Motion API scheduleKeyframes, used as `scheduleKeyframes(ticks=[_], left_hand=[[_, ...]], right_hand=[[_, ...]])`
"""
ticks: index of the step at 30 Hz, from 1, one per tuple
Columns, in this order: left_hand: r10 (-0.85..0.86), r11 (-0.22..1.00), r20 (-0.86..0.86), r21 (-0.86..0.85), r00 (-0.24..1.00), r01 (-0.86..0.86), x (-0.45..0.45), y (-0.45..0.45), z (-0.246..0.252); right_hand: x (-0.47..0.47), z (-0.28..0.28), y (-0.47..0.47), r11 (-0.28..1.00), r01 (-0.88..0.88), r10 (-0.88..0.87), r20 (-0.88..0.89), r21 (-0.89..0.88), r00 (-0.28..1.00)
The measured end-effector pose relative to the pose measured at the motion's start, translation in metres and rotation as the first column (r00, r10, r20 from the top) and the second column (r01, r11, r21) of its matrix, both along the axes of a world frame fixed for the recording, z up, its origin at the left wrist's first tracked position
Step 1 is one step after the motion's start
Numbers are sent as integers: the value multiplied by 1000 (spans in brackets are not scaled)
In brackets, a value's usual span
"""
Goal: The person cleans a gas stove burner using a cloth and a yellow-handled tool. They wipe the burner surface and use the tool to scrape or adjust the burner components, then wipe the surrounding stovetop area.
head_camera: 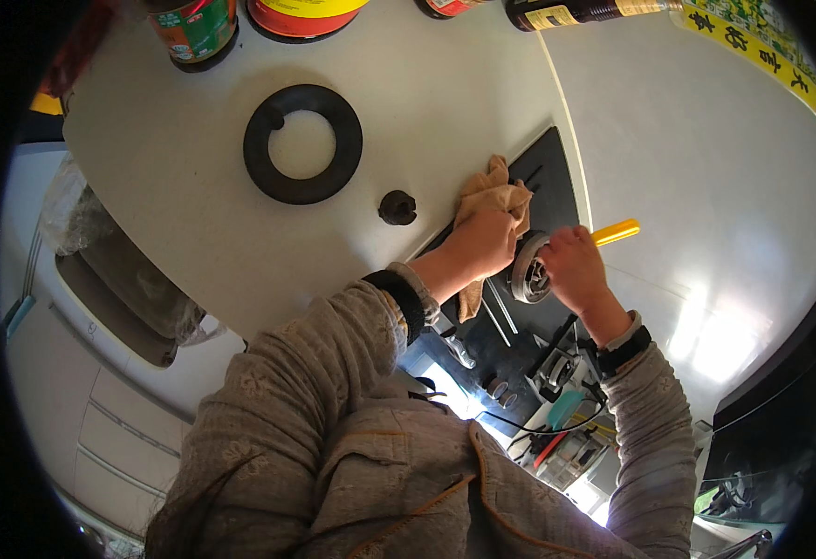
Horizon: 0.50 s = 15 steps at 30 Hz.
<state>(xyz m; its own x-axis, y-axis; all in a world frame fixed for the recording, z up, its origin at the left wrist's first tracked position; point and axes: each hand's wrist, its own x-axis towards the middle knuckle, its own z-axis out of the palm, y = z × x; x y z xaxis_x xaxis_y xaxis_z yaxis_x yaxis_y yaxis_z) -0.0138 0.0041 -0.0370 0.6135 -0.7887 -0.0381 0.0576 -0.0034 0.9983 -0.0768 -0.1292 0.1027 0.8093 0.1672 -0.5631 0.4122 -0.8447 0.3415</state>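
My left hand (481, 244) is closed on a crumpled brown cloth (493, 192) over a dark glass cooktop panel (551, 168). Just right of it, my right hand (575, 269) grips a tool with a yellow handle (616, 232); its working end is hidden. The fingers of that hand are at a round metal burner part (530, 269), whose inside is partly covered. On the pale countertop (205, 168) lie a large black ring (257, 157) and a small round black part with a notch (397, 208).
Jars (194, 35) and a dark glass bottle (554, 14) stand or lie at the far edge. Two thin metal rods (498, 311), a knife-like handle (458, 348) and round knobs (496, 386) are on the cooktop near my body. A plastic-wrapped item (121, 258) is at left.
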Motion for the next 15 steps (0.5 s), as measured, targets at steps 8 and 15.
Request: scheduleKeyframes(ticks=[8,15], left_hand=[[-8,1000,32,-9,999,9,0,-1,-4],[-17,1000,-45,20,999,18,0,5,3]], right_hand=[[-16,7,-3,966,251,-256,88,62,963],[-63,-5,15,421,773,-901,119,474,417]])
